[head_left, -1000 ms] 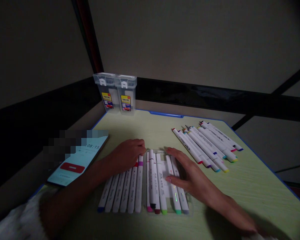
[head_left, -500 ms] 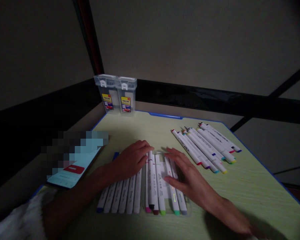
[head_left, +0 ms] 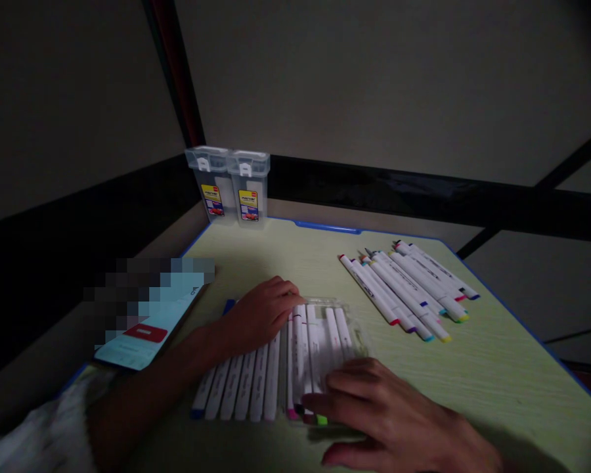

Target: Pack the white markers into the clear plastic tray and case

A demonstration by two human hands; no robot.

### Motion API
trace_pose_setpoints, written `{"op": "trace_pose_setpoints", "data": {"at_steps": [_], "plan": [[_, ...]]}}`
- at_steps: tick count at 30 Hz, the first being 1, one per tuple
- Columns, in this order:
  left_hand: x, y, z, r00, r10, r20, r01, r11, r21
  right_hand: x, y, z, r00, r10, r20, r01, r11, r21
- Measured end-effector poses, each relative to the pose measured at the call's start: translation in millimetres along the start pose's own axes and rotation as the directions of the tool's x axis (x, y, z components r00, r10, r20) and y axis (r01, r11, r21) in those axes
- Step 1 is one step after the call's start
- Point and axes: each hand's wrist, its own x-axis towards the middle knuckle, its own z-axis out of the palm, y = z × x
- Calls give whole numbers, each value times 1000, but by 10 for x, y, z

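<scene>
- The left hand [head_left: 261, 315] lies flat, palm down, on the far ends of a row of white markers [head_left: 241, 384] set side by side on the pale green table [head_left: 497, 374]; its fingers are spread and closed around nothing.
- The right hand [head_left: 384, 410] comes in from the near edge, fingers loosely curled over the coloured caps of a second group of markers [head_left: 320, 341]. These lie in what looks like a clear plastic tray [head_left: 357, 332]. Whether a fingertip actually pinches a cap I cannot tell in this dim light.
- To handle this well, I judge that the left palm should keep even, light pressure, since round barrels roll easily. The right hand should push the cap ends squarely, so the markers stay parallel and none rides up on its neighbour.
- The two groups lie just beside each other, almost touching, in the middle of the table near the person.
- A loose bunch of markers [head_left: 408, 292] lies at a slant well apart to the right, clear of both hands.
- Two clear plastic boxes [head_left: 231, 187] with labels stand upright at the far left corner, touching each other.
- A phone [head_left: 148, 322] with a lit screen rests at the left edge, near the left forearm; a wide elbow sweep could nudge it.
- A small blue marker cap [head_left: 229, 305] peeks out just beside the left wrist.
</scene>
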Motion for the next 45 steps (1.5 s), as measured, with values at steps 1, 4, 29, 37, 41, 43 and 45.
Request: {"op": "trace_pose_setpoints", "data": {"at_steps": [1, 4, 29, 37, 41, 43, 45], "plan": [[1, -4, 1, 1000, 3, 0, -3, 1000, 1, -8, -3, 16, 1000, -8, 22, 8, 1000, 0], [1, -14, 1, 1000, 14, -3, -14, 1000, 1, -19, -10, 43, 999, -16, 29, 18, 999, -49], [-9, -50, -17, 998, 40, -44, -36, 995, 93, 121, -16, 89, 980, -42, -197, -4, 974, -227], [-20, -37, 2, 997, 53, -50, -50, 997, 64, 104, 3, 95, 976, -46, -215, -8, 971, -241], [-21, -37, -1, 999, 36, -31, -35, 998, 56, 107, 13, 111, 973, -64, -222, 8, 970, -244], [-17, -33, -8, 999, 30, -15, -29, 998, 55, 109, 13, 110, 972, -66, -224, 9, 970, -244], [-14, -27, -15, 1000, 26, -2, -26, 998, 53, 109, 12, 103, 972, -68, -226, 11, 970, -244]]}}
